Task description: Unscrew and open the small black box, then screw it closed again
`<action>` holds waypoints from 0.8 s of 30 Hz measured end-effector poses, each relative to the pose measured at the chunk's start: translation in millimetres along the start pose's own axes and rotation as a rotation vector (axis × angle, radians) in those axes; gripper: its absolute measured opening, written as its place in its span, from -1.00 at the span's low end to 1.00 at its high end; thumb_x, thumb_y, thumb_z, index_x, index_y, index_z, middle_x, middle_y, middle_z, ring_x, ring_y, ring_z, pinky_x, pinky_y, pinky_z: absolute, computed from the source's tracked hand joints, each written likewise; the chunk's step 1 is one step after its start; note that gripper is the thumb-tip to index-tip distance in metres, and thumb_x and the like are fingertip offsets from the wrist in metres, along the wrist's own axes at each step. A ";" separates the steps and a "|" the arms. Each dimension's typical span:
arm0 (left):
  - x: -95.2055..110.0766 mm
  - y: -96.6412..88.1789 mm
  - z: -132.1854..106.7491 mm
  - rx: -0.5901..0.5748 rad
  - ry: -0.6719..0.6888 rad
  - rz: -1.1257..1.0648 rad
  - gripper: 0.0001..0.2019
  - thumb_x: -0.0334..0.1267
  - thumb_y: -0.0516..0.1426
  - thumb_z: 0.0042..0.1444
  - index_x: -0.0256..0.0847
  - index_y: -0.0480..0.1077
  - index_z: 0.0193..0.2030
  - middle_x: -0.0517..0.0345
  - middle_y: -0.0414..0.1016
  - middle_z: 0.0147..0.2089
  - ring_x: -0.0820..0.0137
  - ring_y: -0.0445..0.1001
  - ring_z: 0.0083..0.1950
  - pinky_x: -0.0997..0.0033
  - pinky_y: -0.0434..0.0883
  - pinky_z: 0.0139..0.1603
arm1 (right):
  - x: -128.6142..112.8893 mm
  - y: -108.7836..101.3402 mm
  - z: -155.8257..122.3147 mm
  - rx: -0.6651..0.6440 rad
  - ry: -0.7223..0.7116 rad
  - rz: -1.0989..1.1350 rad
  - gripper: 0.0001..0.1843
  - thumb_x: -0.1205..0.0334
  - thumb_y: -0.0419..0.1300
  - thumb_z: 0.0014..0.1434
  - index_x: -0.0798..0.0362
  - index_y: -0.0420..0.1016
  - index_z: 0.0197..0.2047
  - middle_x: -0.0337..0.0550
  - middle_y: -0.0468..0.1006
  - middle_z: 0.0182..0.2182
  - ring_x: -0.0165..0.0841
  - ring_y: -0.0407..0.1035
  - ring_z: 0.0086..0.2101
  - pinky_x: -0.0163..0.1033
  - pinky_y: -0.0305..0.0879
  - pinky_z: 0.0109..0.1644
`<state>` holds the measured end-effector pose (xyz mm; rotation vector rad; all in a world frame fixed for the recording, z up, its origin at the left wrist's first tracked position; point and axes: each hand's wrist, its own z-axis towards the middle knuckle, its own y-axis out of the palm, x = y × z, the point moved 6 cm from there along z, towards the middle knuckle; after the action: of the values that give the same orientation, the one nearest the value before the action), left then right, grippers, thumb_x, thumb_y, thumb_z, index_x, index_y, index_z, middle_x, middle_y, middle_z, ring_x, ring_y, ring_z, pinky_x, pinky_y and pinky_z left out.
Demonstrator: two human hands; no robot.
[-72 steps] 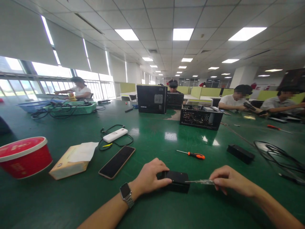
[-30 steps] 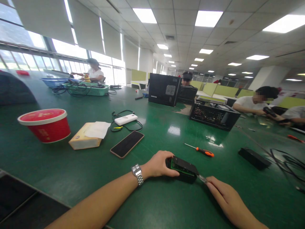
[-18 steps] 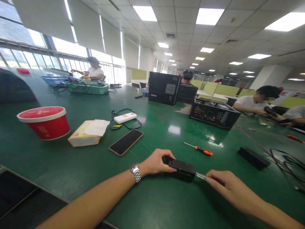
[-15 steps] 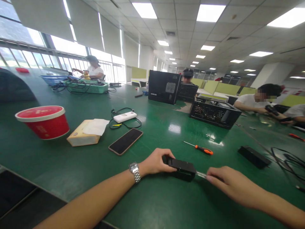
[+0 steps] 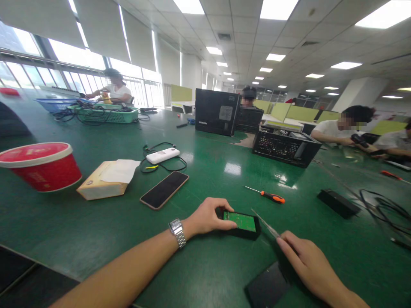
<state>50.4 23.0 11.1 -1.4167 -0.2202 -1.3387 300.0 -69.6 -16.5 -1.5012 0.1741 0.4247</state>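
Observation:
My left hand (image 5: 213,216), with a metal watch on its wrist, grips a small black case. Inside the case's open top shows a green circuit board (image 5: 242,221). Metal tweezers (image 5: 266,223) are pinched in my right hand (image 5: 305,256), their points just right of the case and apart from it. A flat black cover (image 5: 268,284) lies on the green table below my right hand. Beyond the case rests an orange and black screwdriver (image 5: 272,197).
On the left are a phone (image 5: 165,189), a tissue pack (image 5: 104,186), a red tub (image 5: 48,173) and a white device (image 5: 162,155) with a cord. A black block (image 5: 338,203) and cables lie right. Computer cases (image 5: 216,112) and several people are farther back.
The black cover has come off the case and now lies on the table, baring the green board. My right hand has drawn the tweezers back and tilted their points upward.

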 end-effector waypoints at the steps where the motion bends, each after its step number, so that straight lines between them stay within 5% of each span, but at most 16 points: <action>1: 0.4 -0.6 0.2 -0.002 0.006 0.005 -0.66 -0.08 0.36 -0.07 -0.29 0.55 -0.23 0.23 0.47 -0.37 0.46 0.35 -0.39 0.52 0.27 -0.36 | 3.1 -3.0 -0.4 0.005 0.030 -0.008 -0.54 -0.12 -0.17 0.36 -0.06 0.30 -0.40 -0.20 0.52 -0.48 -0.22 0.45 -0.41 -0.20 0.25 -0.30; 7: 4.2 -6.4 0.7 -0.029 0.067 0.048 -0.61 -0.04 0.39 -0.10 -0.27 0.55 -0.21 0.18 0.52 -0.31 0.39 0.42 -0.31 0.47 0.31 -0.27 | 30.3 -13.5 -4.8 0.028 0.147 -0.102 -0.58 -0.13 -0.07 0.32 -0.06 0.44 -0.31 -0.19 0.54 -0.39 -0.23 0.45 -0.36 -0.19 0.30 -0.30; 10: 6.5 -7.8 0.2 -0.060 0.091 0.102 -0.55 0.00 0.40 -0.13 -0.25 0.53 -0.16 0.16 0.52 -0.26 0.36 0.44 -0.27 0.45 0.31 -0.23 | 27.9 -24.9 -8.8 0.096 0.087 -0.136 -0.63 -0.11 0.02 0.29 -0.05 0.50 -0.15 -0.11 0.57 -0.22 -0.19 0.47 -0.24 -0.16 0.39 -0.21; 14: 7.5 -5.8 -0.7 -0.103 0.101 0.179 -0.45 0.03 0.42 -0.19 -0.19 0.48 -0.07 0.15 0.53 -0.16 0.30 0.45 -0.20 0.41 0.33 -0.17 | -17.5 -33.3 -18.3 0.092 -0.290 -0.195 -0.61 -0.06 0.15 0.25 -0.05 0.46 0.04 -0.03 0.55 -0.03 -0.12 0.44 -0.06 -0.10 0.37 0.01; 18: 4.9 -4.7 -1.5 -0.105 0.092 0.212 -0.41 0.07 0.41 -0.20 -0.17 0.46 -0.04 0.14 0.54 -0.12 0.26 0.46 -0.16 0.37 0.35 -0.11 | -73.1 -1.1 -23.5 -0.136 -0.723 -0.306 -0.58 0.21 0.25 0.22 -0.14 0.39 0.14 -0.16 0.61 -0.10 -0.21 0.50 -0.21 -0.23 0.38 -0.17; 21: 3.2 -5.2 -2.2 -0.103 0.070 0.222 -0.39 0.05 0.41 -0.20 -0.16 0.46 -0.02 0.13 0.54 -0.10 0.24 0.47 -0.13 0.35 0.36 -0.08 | -95.2 23.0 -13.4 -0.171 -0.820 -0.409 -0.63 0.22 0.26 0.23 -0.20 0.42 0.10 -0.23 0.62 -0.23 -0.28 0.49 -0.35 -0.30 0.26 -0.39; 24: 4.0 -6.4 -2.8 -0.107 0.059 0.208 -0.37 0.04 0.41 -0.19 -0.16 0.45 0.03 0.11 0.54 -0.08 0.24 0.48 -0.13 0.34 0.38 -0.07 | -107.0 24.5 -3.1 -0.235 -0.802 -0.413 -0.70 0.19 0.30 0.18 -0.16 0.47 0.00 -0.25 0.59 -0.33 -0.33 0.46 -0.45 -0.31 0.09 -0.51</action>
<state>45.5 21.1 17.1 -1.4442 0.0381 -1.2330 193.4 -89.9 0.2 -1.4361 -0.8256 0.6887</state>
